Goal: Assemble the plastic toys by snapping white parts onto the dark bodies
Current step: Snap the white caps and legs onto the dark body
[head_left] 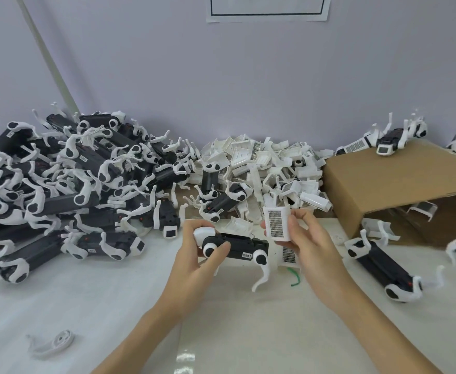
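My left hand (194,255) grips a dark toy body (241,245) with white legs, lifted above the table at centre. Its white head end sits under my thumb and one white leg hangs down to the right. My right hand (306,238) pinches a white cover part (276,224) with a grey grille pattern, held upright just above the right end of the dark body. The two pieces are close but apart. A second grille piece (289,255) shows below my right hand.
A big heap of dark bodies with white legs (67,184) fills the left. A pile of white covers (270,168) lies at the back centre. A cardboard box (399,184) stands at right with toys on it. One toy (383,268) lies at right, a loose white leg (55,342) at front left, a green tie (294,276) near centre.
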Available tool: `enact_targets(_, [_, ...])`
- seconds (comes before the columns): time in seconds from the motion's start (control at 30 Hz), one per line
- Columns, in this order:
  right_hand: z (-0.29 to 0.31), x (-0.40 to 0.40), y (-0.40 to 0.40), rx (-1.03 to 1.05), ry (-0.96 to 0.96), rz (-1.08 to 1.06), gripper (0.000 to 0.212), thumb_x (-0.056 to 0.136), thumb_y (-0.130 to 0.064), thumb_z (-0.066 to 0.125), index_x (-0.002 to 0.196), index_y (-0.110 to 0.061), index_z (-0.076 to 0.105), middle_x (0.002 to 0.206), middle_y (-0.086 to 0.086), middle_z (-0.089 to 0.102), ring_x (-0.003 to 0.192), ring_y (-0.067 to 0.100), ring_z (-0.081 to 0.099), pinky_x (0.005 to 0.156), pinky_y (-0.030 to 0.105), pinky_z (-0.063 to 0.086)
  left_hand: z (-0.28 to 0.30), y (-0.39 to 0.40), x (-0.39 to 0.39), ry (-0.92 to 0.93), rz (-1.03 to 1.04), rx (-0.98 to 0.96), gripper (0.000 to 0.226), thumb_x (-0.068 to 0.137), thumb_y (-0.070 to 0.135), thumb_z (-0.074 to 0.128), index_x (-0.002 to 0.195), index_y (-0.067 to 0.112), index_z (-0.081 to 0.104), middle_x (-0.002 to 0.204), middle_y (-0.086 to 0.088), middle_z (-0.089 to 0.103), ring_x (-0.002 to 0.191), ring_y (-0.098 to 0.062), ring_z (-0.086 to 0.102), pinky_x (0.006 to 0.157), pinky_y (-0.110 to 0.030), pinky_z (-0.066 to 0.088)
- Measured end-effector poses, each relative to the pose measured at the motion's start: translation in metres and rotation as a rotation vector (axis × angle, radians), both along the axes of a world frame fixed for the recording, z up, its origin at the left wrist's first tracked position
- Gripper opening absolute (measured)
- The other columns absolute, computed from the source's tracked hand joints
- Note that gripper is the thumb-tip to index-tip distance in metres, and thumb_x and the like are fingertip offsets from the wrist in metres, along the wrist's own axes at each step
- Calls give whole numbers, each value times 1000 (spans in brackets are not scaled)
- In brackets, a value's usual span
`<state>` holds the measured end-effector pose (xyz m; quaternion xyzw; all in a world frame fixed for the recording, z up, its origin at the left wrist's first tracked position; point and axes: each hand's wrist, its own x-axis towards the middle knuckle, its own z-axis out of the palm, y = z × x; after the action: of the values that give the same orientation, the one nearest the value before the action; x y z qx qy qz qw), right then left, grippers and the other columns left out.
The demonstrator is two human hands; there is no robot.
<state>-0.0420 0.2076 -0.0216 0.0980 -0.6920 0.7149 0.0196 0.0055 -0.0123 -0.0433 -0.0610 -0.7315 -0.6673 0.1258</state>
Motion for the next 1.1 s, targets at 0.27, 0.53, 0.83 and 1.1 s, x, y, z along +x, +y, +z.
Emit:
enact_targets(0.27, [2,-2,-3,-241,-28,53,38,114,-18,36,139,-38,58,118,14,76,111,30,73,85,37,55,2,2,0,0,6,7,38,90,34,68,119,22,48,78,9,51,68,-13,49,60,-21,45])
enact_targets(0.53, [7,-3,0,-518,-244,89,39,102,-12,59,139,-1,54,114,21,67,105,32,70,106,44,54,2,1,0,-19,16,11,40,89,36,69,120,22,48,79,7,53,68,-15,50,60,-22,46])
enact_targets(0.83, [3,0,-4,-509,-159,-2,33,97,-18,71,120,1,59,114,22,74,111,31,74,91,38,61,3,3,1,-25,25,1,39,88,37,70,118,24,49,77,10,54,68,-15,52,62,-24,48])
enact_targets(1.1, [3,6,-10,18,3,-80,53,78,-53,86,109,-25,53,72,-13,61,65,8,57,62,18,47,4,11,8,60,-12,-101,38,94,45,68,121,32,45,83,15,57,72,-9,53,69,-23,48])
